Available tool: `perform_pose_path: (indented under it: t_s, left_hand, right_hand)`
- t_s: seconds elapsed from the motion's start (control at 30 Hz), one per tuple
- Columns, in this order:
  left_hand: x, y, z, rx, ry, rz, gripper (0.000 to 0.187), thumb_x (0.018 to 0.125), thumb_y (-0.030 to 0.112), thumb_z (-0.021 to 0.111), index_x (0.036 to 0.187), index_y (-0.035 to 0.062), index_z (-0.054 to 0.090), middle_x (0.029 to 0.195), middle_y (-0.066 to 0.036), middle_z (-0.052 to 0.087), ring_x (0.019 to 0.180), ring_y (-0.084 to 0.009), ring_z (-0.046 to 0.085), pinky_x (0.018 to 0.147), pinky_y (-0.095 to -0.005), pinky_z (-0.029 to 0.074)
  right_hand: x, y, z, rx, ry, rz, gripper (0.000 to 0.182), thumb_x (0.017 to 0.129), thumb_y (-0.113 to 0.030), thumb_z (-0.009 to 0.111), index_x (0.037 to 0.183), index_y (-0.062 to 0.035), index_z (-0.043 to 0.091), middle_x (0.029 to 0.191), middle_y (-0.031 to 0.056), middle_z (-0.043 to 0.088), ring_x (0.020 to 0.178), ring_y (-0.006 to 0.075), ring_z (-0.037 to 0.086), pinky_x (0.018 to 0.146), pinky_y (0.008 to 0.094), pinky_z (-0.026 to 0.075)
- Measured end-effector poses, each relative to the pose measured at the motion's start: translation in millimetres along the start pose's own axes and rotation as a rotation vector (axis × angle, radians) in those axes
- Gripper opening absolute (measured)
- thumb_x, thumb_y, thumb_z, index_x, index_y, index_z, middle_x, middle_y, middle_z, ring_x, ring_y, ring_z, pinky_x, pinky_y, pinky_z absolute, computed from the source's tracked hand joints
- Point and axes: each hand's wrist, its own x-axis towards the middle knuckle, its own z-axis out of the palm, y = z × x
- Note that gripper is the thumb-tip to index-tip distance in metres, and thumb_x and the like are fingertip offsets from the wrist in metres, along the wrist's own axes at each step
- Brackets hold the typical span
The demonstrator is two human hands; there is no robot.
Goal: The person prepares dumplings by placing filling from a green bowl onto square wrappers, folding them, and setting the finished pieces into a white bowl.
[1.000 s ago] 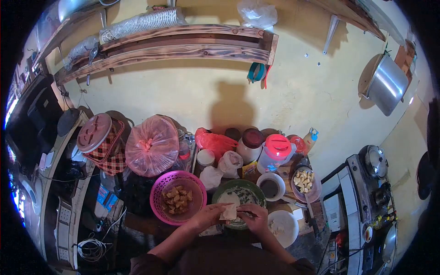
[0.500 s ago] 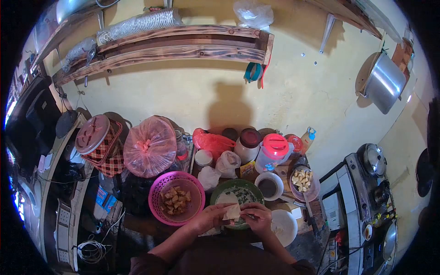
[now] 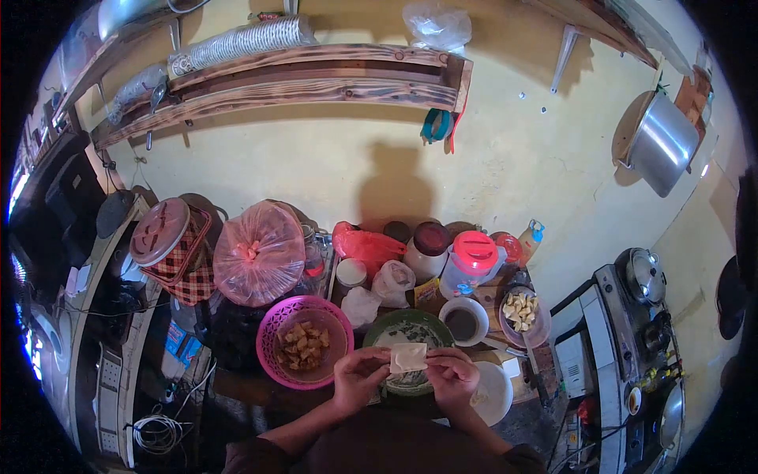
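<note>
Cream-coloured and thin, the sheet (image 3: 408, 358) looks very light and soft, likely to tear or crease if pulled hard; its surface may be slightly tacky rather than slippery, though that is a guess; the best hold is a gentle pinch at 2 opposite edges, with the middle left alone. It lies between the fingers, spread nearly flat; the left hand (image 3: 359, 379) has its fingertips closed narrowly on the left edge, and the right hand (image 3: 453, 381) pinches the right edge; how the hidden fingers sit, I cannot tell.

Just beyond, the green bowl (image 3: 407, 314) lies behind and under the sheet in view, with whitish smears inside; the white plate (image 3: 496, 395) is beside the right hand; the pink basket (image 3: 265, 340), with brown pieces (image 3: 302, 345), is left of the left hand. Farther right are 1 cup (image 3: 484, 320) of dark liquid, then pale chunks (image 3: 521, 308) in a bowl; the jug (image 3: 470, 272) stands on the far side.
</note>
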Motion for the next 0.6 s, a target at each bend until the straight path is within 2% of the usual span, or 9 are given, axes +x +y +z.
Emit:
perform_pose_path:
  t_s: [0.03,0.1,0.3,0.47,0.6]
  left_hand:
    - [1.6,2.1,-0.5,0.0,-0.001,0.001,0.026,0.072,-0.012,0.063,0.095,-0.0006,0.055,0.101,-0.014,0.06,0.09,-0.0204,0.061,0.077,-0.0302,0.051]
    - [7.0,10.9,-1.7,0.194,-0.027,0.203,0.017,0.069,-0.008,0.067,0.083,-0.0012,0.062,0.094,-0.014,0.064,0.086,-0.0194,0.062,0.073,-0.0285,0.05]
    - [10.6,13.6,-6.8,0.32,-0.054,0.224,0.014,0.067,-0.007,0.068,0.078,0.0008,0.068,0.087,-0.014,0.065,0.079,-0.0189,0.064,0.068,-0.0278,0.051]
    - [14.5,22.2,-7.9,0.457,-0.082,0.266,0.013,0.066,-0.006,0.069,0.078,0.0011,0.068,0.086,-0.013,0.066,0.078,-0.0189,0.065,0.067,-0.0276,0.051]
    - [14.4,19.0,-6.4,0.482,-0.066,0.276,0.013,0.066,-0.005,0.07,0.077,0.0015,0.068,0.084,-0.013,0.067,0.076,-0.019,0.066,0.067,-0.0278,0.052]
  right_hand:
    - [-0.9,-0.7,-0.4,0.009,-0.017,0.03,0.014,0.064,0.007,0.069,0.076,-0.0014,0.066,0.088,0.0104,0.064,0.073,0.014,0.063,0.055,0.0219,0.048]
    - [-1.1,-2.1,-0.9,0.019,-0.034,0.06,0.014,0.065,0.007,0.068,0.076,-0.0012,0.066,0.088,0.0107,0.065,0.074,0.0142,0.063,0.055,0.0218,0.048]
    - [1.5,-8.2,-3.6,-0.009,-0.074,0.141,0.015,0.065,0.007,0.068,0.077,-0.001,0.066,0.088,0.0113,0.065,0.076,0.0146,0.063,0.058,0.022,0.049]
    - [6.4,-7.9,-8.5,0.003,-0.186,0.14,0.016,0.065,0.007,0.068,0.08,-0.0002,0.067,0.089,0.0113,0.065,0.08,0.0189,0.064,0.068,0.0272,0.052]
    - [9.1,-5.3,-8.0,0.015,-0.215,0.148,0.016,0.064,0.005,0.07,0.079,-0.0007,0.066,0.088,0.0107,0.066,0.081,0.0198,0.065,0.07,0.0287,0.052]
